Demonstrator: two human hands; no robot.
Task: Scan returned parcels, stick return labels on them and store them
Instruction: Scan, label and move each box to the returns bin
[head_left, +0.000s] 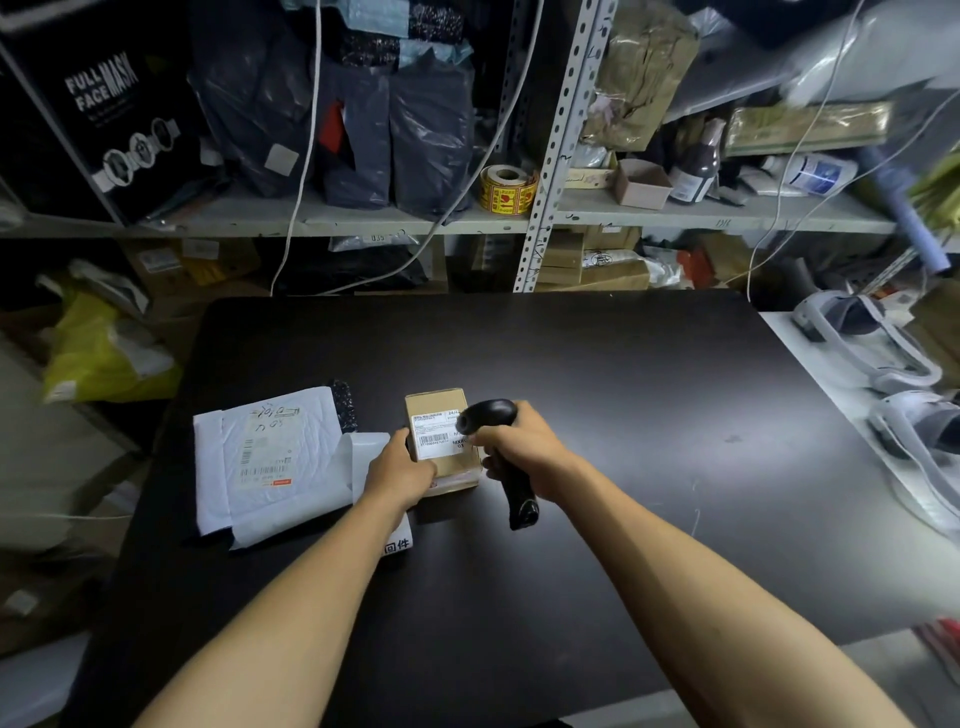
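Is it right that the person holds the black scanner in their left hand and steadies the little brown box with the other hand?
Not quite. The head view shows the black scanner gripped in the right hand, not the left. The left hand is the one that steadies the little brown box on the black table. The rest is right.

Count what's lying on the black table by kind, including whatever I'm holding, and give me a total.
Cardboard box parcel, held by the left hand: 1
White padded mailers: 2, the second partly under the left hand
Barcode scanner, gripped by the right hand: 1
Total: 4
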